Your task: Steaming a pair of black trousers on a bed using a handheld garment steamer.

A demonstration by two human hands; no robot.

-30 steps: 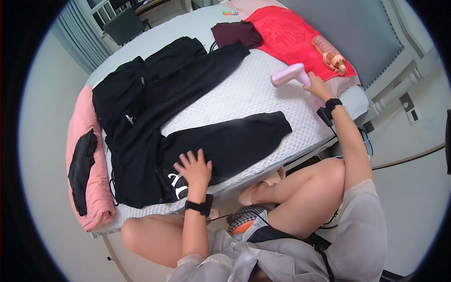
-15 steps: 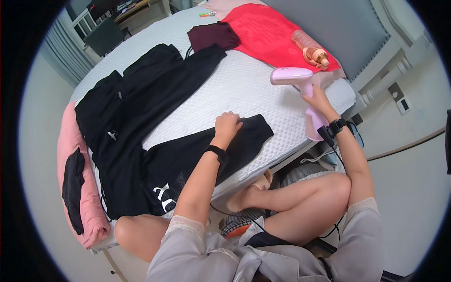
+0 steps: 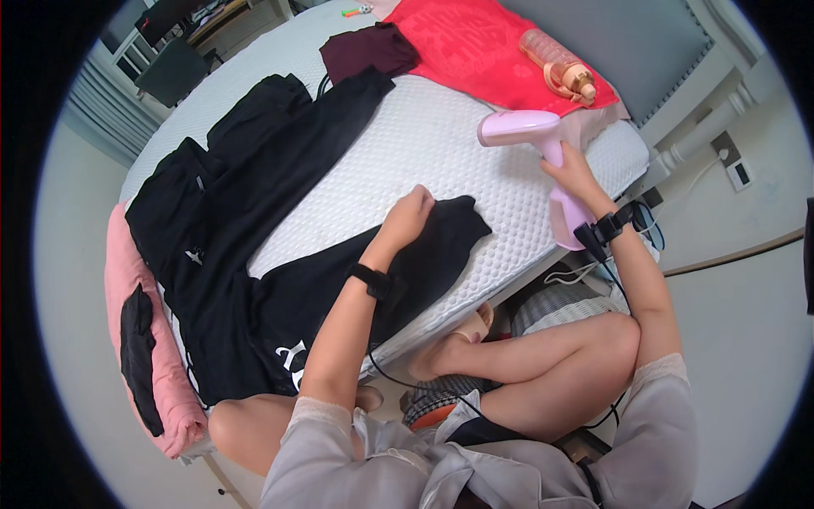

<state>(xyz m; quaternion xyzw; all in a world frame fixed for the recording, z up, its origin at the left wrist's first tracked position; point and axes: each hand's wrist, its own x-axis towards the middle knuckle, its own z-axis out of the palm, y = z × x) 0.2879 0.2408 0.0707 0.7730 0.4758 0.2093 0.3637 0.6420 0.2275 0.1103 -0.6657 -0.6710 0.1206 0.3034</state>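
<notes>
The left hand (image 3: 409, 216) is pressing on the black trousers (image 3: 280, 280), its fingertips curling out of sight into the cloth. The right hand (image 3: 577, 174) is covering the handle of the pink steamer (image 3: 543, 148), whose lower body is dropping behind the mattress (image 3: 424, 144) edge. Beyond the mattress, the dark chair (image 3: 174, 72) and desk are fading into the black rim. The bottle (image 3: 560, 68) on the red towel (image 3: 483, 51) is showing too small to read.

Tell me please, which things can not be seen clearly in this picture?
Head view:
- Left hand: fingers curl into the black trousers, so the grip is hidden.
- Pink steamer: its lower body is behind the right hand and wrist.
- Small bright items at the top edge: too small to identify.
</notes>
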